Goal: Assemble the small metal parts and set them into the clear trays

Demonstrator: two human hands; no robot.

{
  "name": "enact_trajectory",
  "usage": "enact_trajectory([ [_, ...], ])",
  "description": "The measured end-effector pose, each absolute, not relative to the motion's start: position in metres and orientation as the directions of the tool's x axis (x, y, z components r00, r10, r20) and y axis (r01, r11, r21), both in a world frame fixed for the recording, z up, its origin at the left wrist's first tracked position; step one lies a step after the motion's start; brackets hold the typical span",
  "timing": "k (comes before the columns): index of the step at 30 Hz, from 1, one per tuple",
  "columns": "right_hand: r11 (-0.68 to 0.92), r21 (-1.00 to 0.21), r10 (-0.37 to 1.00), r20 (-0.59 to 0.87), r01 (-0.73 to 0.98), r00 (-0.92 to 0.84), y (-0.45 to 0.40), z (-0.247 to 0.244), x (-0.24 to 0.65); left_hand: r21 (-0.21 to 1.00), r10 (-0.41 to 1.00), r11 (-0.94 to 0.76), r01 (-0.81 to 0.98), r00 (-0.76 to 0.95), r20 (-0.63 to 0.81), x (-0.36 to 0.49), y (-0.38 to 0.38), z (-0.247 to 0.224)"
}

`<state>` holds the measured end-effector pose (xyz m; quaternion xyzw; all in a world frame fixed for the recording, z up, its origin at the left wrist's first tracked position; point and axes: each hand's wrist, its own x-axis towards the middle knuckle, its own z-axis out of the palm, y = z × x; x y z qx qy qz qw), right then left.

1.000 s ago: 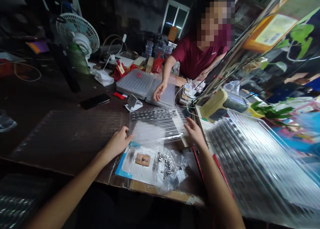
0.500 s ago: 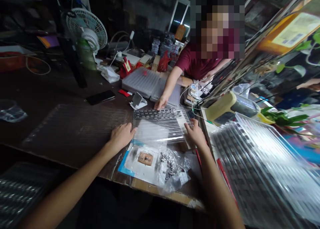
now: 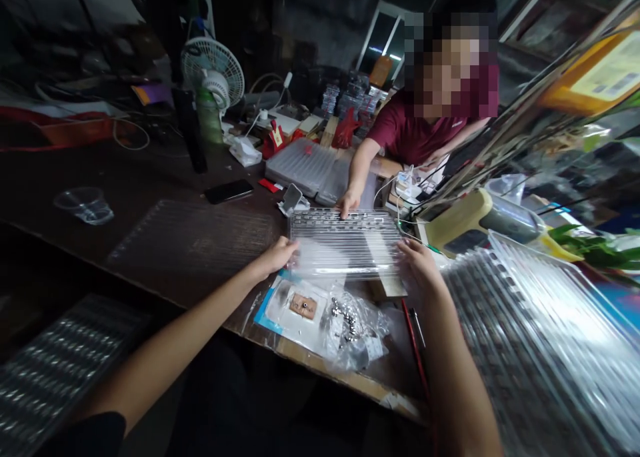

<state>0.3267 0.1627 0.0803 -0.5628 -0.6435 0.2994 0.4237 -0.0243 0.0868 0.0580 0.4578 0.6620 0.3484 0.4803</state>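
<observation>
Head view: my left hand [image 3: 275, 257] curls over the left edge of a clear ribbed plastic tray [image 3: 345, 244], its fingers close together, while my right hand [image 3: 419, 265] lies on the tray's right side, its fingers slightly apart. Holding it from both sides probably keeps the light tray steady. Beyond my fingertips, a co-worker's hand [image 3: 349, 205] now touches the tray's far edge; a second ago it rested back on the grey cases [image 3: 300, 167]. Nearer me than my fingers lie a printed card [image 3: 295, 310] and a bag of small metal parts [image 3: 350, 327]. Right of my right hand sits another ribbed tray [image 3: 530, 330]. The view has swung, showing a clear plastic cup [image 3: 85, 205] far left of my left hand.
</observation>
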Motion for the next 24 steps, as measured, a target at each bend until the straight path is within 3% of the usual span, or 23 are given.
enact_trajectory([
  [4, -0.010, -0.945, 0.999, 0.004, 0.327, 0.044, 0.164, 0.126, 0.343, 0.942, 0.951, 0.309, -0.132, 0.010, -0.310, -0.015, 0.088, 0.094],
  [7, -0.058, -0.978, 0.998, -0.051, 0.202, 0.037, 0.166, 0.154, 0.362, 0.839, 0.966, 0.257, -0.480, 0.094, -0.242, -0.007, 0.092, 0.127],
  [9, -0.041, -0.997, 0.998, -0.039, 0.058, 0.042, 0.163, 0.162, 0.373, 0.820, 0.974, 0.226, -0.526, 0.129, -0.186, -0.005, 0.092, 0.140],
  [12, -0.002, -0.981, 0.986, -0.034, -0.192, 0.164, 0.151, 0.150, 0.374, 0.945, 0.988, 0.139, -0.297, 0.111, -0.110, -0.013, 0.077, 0.136],
  [15, 0.000, -0.962, 0.942, -0.092, -0.272, 0.324, 0.132, 0.124, 0.358, 0.979, 0.996, -0.091, 0.180, 0.031, 0.087, -0.036, 0.045, 0.105],
  [17, -0.001, -0.965, 0.946, -0.086, -0.263, 0.313, 0.119, 0.107, 0.343, 0.827, 0.981, -0.154, 0.541, -0.018, 0.194, -0.056, 0.020, 0.082],
  [19, -0.004, -0.974, 0.944, -0.078, -0.226, 0.320, 0.105, 0.095, 0.327, 0.618, 0.980, -0.050, 0.785, -0.081, 0.182, -0.075, -0.001, 0.063],
  [21, 0.004, -0.989, 0.947, -0.044, -0.147, 0.319, 0.092, 0.087, 0.311, 0.467, 0.987, 0.069, 0.882, -0.130, 0.099, -0.092, -0.015, 0.049],
  [24, 0.046, -0.999, 0.962, 0.048, 0.015, 0.268, 0.071, 0.079, 0.293, 0.373, 0.995, 0.085, 0.924, -0.099, 0.020, -0.110, -0.022, 0.039],
])
